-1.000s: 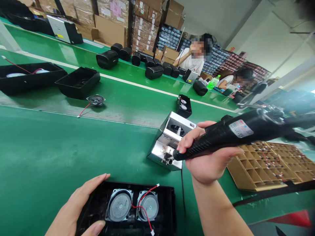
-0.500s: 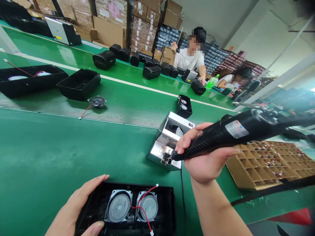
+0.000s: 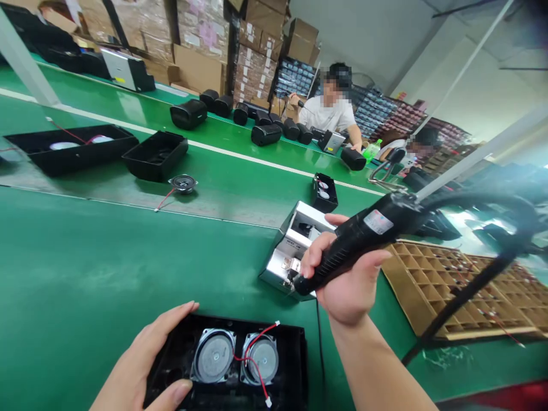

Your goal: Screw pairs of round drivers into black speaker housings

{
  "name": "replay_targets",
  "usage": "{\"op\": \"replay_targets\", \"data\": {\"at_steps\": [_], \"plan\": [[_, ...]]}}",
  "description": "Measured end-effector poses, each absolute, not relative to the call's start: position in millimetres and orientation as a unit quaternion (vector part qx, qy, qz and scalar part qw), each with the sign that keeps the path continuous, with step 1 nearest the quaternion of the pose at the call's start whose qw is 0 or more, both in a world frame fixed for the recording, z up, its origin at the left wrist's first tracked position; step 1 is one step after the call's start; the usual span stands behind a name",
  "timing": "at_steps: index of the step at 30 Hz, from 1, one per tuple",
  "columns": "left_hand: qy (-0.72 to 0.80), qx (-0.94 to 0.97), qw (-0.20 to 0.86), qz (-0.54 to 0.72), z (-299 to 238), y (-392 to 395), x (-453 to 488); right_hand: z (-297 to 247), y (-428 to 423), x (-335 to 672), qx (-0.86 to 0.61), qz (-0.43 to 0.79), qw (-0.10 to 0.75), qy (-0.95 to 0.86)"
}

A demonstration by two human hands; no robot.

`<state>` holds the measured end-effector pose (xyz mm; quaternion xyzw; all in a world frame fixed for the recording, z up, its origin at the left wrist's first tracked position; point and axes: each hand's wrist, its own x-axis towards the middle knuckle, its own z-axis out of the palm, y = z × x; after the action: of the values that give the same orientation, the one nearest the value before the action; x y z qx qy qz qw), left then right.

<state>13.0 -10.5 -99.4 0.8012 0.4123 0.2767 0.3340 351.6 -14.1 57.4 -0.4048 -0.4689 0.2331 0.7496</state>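
Note:
My left hand [image 3: 139, 357] grips the left end of a black speaker housing [image 3: 233, 394], its thumb over the near inner part and its fingers along the far wall. Inside the housing sit two round speakers, a left one [image 3: 215, 357] and a right one [image 3: 262, 361], with red leads [image 3: 256, 365] ending in white plugs. An electric screwdriver [image 3: 357, 240] is wrapped in my right hand [image 3: 346, 285], slanting down to the left. Its nose is at the front of a silver screw feeder [image 3: 278, 274]; the bit's exact contact cannot be made out.
A loose speaker [image 3: 183, 184] lies behind on the bench, near an open black housing [image 3: 156, 157]. A divided cardboard box [image 3: 428, 285] stands at the right, with the screwdriver's thick black cable [image 3: 466, 297] crossing before it. Across the bench a co-worker [image 3: 331, 111] holds a tool.
The screwdriver's rear end has swung left and lower in view, while its nose stays by the screw feeder. My left hand keeps its grip on the housing. The whole view has shifted slightly.

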Motion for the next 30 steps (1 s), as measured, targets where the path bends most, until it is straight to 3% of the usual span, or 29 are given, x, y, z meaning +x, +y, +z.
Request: {"op": "replay_targets", "data": {"at_steps": [8, 14, 30], "plan": [[0.378, 0.796, 0.372, 0.292, -80.3, -14.6, 18.7, 83.8, -38.5, 290.2, -0.319, 0.367, 0.76, -0.43], [0.357, 0.802, 0.367, 0.309, -83.9, -16.4, 25.8, 58.2, -17.2, 248.9, -0.274, 0.46, 0.713, -0.452], [0.347, 0.798, 0.359, 0.336, -83.0, -19.2, 32.0, 33.7, -3.8, 242.4, -0.309, 0.473, 0.669, -0.483]]}}
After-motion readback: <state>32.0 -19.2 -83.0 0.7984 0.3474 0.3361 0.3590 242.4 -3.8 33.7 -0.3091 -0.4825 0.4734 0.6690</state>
